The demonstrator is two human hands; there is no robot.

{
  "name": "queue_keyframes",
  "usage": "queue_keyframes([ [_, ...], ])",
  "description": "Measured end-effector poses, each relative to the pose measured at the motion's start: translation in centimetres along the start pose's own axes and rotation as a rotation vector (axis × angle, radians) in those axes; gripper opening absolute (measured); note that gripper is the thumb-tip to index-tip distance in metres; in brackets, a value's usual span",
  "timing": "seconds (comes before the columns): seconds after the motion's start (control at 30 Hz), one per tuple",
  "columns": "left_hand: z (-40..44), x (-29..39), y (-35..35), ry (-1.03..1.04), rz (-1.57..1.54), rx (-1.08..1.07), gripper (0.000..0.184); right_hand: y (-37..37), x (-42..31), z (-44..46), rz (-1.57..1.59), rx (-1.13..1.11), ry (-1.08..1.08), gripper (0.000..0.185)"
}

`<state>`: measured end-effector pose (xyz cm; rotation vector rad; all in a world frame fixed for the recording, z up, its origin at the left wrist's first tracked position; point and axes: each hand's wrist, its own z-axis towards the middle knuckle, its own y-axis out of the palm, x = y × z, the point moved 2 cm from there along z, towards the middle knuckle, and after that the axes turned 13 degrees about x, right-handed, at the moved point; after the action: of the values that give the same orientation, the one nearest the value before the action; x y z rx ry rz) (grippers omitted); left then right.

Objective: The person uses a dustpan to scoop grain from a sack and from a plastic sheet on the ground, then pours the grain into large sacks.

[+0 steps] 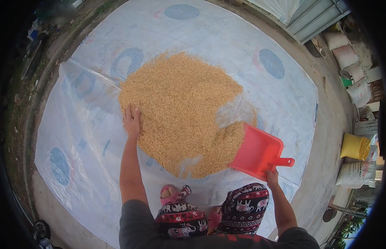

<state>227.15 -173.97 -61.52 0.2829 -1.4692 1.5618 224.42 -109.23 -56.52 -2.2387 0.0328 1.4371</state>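
A wide heap of golden grain (180, 99) lies spread on a pale plastic sheet (89, 137). At the heap's left edge, my left hand (131, 120) rests against the grain with its fingers apart, holding nothing. My right hand (272, 176) grips a red dustpan (257, 151) at its lower right side, near the handle. The pan's front edge touches the right side of the heap, and its inside shows almost no grain. Beside the pan, a thinly covered patch of sheet shows through the grain.
My feet in pink sandals (169, 193) are at the sheet's near side. A yellow sack (355, 146) and a white sack (355, 174) stand at the right. A metal panel (317, 18) is at the upper right. A wheel (41, 229) shows at the lower left.
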Motion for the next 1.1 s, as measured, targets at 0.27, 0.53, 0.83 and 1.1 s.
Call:
queue_keyframes([
  [0.27, -9.5, 5.6, 6.7, -0.498, -0.589, -0.041, 0.068, 15.8, -6.2, -3.3, -0.146, -0.461, -0.032, 0.033],
  [0.53, -8.4, 13.4, 2.2, 0.223, -0.398, 0.023, 0.051, 20.2, -5.8, -2.7, -0.010, -0.521, 0.124, 0.033],
  [0.83, 1.4, 11.6, 7.3, -0.159, 0.274, -0.433, 0.077, 20.8, -5.2, -2.8, -0.013, -0.372, 0.084, 0.017],
  [1.1, -13.6, 16.4, 6.6, -0.120, -0.101, -0.525, 0.072, 20.9, -5.0, -2.2, 0.013, -0.433, 0.139, 0.018],
])
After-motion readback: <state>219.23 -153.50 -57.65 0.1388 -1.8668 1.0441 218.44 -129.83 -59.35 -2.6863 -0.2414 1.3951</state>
